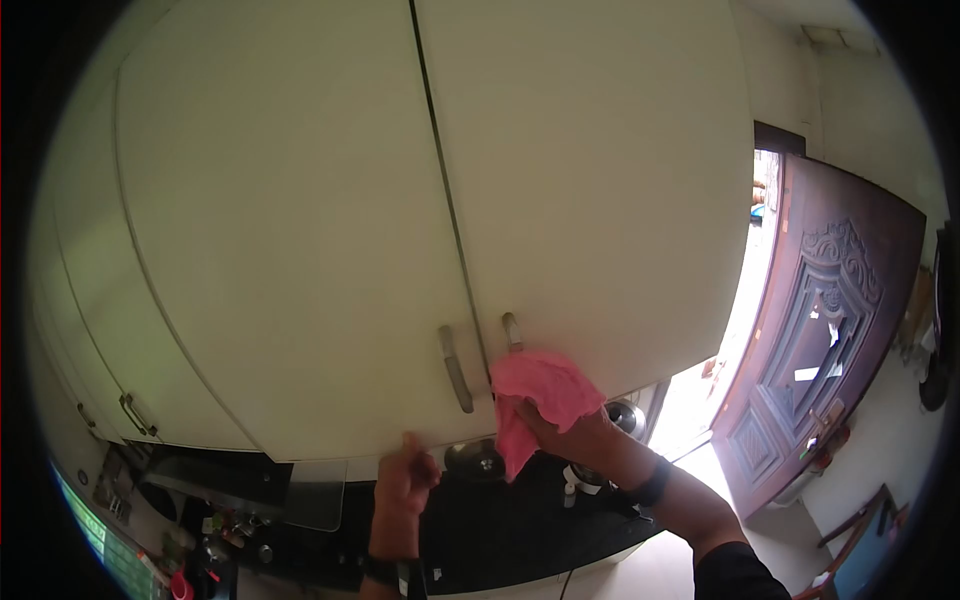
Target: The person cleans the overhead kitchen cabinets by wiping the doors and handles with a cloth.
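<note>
A pink cloth [545, 385] is bunched in my right hand [550, 432], which presses it against the lower part of the right cream cabinet door [600, 200]. The cloth covers the lower end of the right door's metal handle [511, 330] and hides some of my fingers. My left hand [405, 475] is raised at the bottom edge of the left cabinet door [290, 250], below that door's handle [455, 368]. One of its fingers points up, apart from the others, which are loosely curled; nothing shows in it.
Below the cabinets runs a black countertop [480, 535] with a round dark lid or pan [474, 462] and a small bottle [570, 494]. A range hood [215, 485] is at left. A carved wooden door [820, 330] stands ajar at right.
</note>
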{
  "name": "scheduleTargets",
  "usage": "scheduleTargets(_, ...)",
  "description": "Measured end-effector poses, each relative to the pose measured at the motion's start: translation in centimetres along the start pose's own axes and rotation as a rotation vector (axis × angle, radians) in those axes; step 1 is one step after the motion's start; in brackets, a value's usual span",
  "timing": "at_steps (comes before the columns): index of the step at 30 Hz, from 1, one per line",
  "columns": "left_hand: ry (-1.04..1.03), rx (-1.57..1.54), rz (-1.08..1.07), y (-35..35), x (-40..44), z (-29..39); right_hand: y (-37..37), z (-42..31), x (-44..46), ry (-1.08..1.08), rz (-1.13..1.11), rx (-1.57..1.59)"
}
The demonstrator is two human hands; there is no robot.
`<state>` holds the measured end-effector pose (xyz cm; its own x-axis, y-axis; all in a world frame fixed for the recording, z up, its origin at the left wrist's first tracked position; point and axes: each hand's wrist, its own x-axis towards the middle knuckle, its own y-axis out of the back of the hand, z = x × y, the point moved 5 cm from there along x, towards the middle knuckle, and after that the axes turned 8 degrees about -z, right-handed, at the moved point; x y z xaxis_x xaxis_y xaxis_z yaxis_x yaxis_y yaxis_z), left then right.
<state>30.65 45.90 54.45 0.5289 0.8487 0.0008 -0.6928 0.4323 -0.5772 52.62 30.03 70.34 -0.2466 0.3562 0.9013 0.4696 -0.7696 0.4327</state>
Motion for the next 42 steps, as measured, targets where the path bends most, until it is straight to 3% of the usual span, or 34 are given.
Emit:
scheduleTargets(4,-0.024,0.013,-0.018,0.4,0.2,-0.3,0.6,-1.0,3.6,-0.003,-0.012,-0.069)
scheduleTargets(6,-0.046,0.003,-0.039,0.5,0.2,-0.4,1.2,-1.1,5.6,-0.252,-0.186,0.22)
scheduleTargets(8,-0.041,-0.02,-0.009,0.0,-0.2,-0.3,1.3,-0.9,5.7,-0.215,-0.236,0.145)
scheduleTargets(10,-0.035,-0.041,-0.001,-0.2,-0.2,-0.2,1.1,-0.3,5.1,0.128,-0.157,-0.293)
scheduleTargets(21,-0.067,-0.11,-0.019,-0.9,-0.2,-0.4,0.4,-1.7,7.4,0.223,-0.255,-0.753)
scheduleTargets(23,-0.076,-0.112,-0.025,-0.8,-0.1,-0.5,0.4,-1.4,7.9,0.163,-0.203,-0.697)
scheduleTargets(29,-0.072,-0.128,0.024,-1.1,-0.1,-0.6,0.8,0.1,8.5,-0.36,-0.167,-0.384)
scheduleTargets(34,-0.059,-0.153,0.034,-1.2,0.0,-0.8,1.5,0.8,8.0,-0.726,-0.014,-0.205)
scheduleTargets(40,-0.047,-0.158,0.016,-1.3,0.2,-1.2,1.3,2.9,5.6,-0.875,-0.008,0.403)
scheduleTargets(42,-0.046,-0.145,0.027,-1.2,0.3,-1.2,1.2,3.6,4.5,-0.893,-0.102,0.402)
